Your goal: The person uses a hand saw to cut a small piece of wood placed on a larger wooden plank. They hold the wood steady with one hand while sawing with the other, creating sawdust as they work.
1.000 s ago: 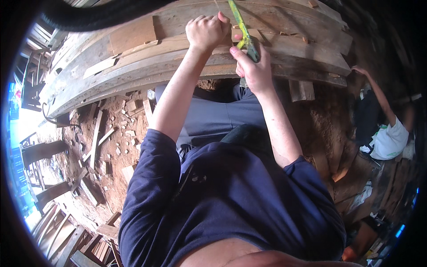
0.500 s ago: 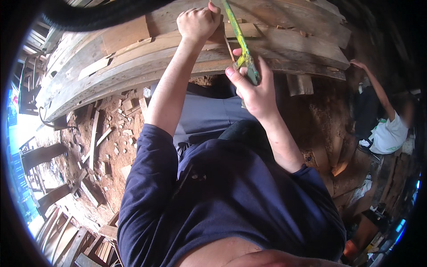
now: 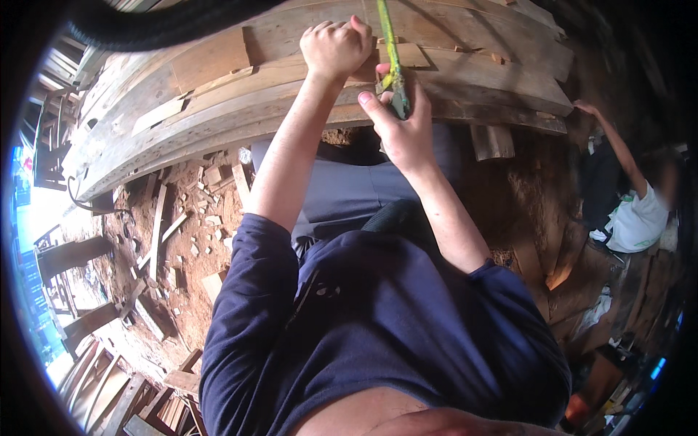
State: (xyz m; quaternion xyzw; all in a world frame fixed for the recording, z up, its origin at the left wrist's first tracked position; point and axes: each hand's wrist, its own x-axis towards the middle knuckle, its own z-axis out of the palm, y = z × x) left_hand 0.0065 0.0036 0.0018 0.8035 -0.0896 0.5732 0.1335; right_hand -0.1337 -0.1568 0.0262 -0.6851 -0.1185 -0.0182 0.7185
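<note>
Green-yellow strap [image 3: 389,43] is running down across the curved wooden planks [image 3: 218,87], passing into the right hand [image 3: 400,123], which is closing around it just below a small wood block [image 3: 407,54]. Left hand [image 3: 334,47] is fisting tight against the plank face; contents hidden. Risks: strap slipping through the grip; block shifting under pull; footing on scrap-strewn dirt [image 3: 182,240]. Another person [image 3: 632,211] is working at the right.

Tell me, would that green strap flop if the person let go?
Probably. The green strap is thin and flat, likely floppy webbing. It runs straight only where the right hand grips it, so it seems pulled tight. It looks light beside the heavy planks.
</note>
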